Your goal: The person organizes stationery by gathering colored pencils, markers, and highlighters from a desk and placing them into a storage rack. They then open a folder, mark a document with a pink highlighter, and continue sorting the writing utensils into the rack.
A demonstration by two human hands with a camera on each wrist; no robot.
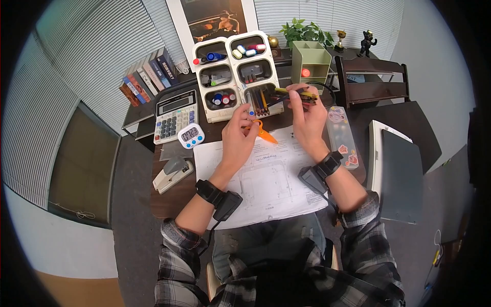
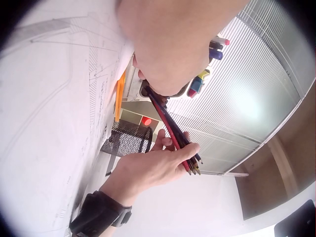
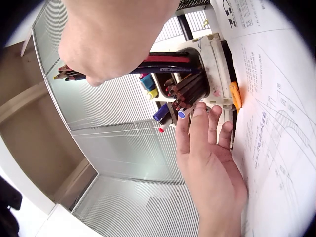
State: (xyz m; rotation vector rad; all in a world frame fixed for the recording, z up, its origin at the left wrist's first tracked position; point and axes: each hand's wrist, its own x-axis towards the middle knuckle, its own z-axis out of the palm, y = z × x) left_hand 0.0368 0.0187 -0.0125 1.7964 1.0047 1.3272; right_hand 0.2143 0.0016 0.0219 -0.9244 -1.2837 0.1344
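My right hand (image 1: pixel 309 123) grips a bundle of dark, red and yellow pencils (image 2: pixel 169 123) at the right of the white organizer (image 1: pixel 231 69). In the right wrist view the bundle slants over a lower compartment, its far ends at the opening. Other brown pencils (image 3: pixel 190 90) stand in that compartment, beside a white pen with a blue end (image 3: pixel 183 114). My left hand (image 1: pixel 238 143) is at the organizer's front edge, fingers extended and slightly bent, fingertips by the blue end. Whether they touch it, I cannot tell. Orange scissors (image 1: pixel 265 134) lie below, on the printed paper (image 1: pixel 261 189).
Left of the organizer are a calculator (image 1: pixel 176 116), a white timer (image 1: pixel 191 135) and a stapler (image 1: pixel 174 175). To the right stand a green holder (image 1: pixel 311 64) and a clear case with stickers (image 1: pixel 342 135). Books (image 1: pixel 148 77) stand at the back left.
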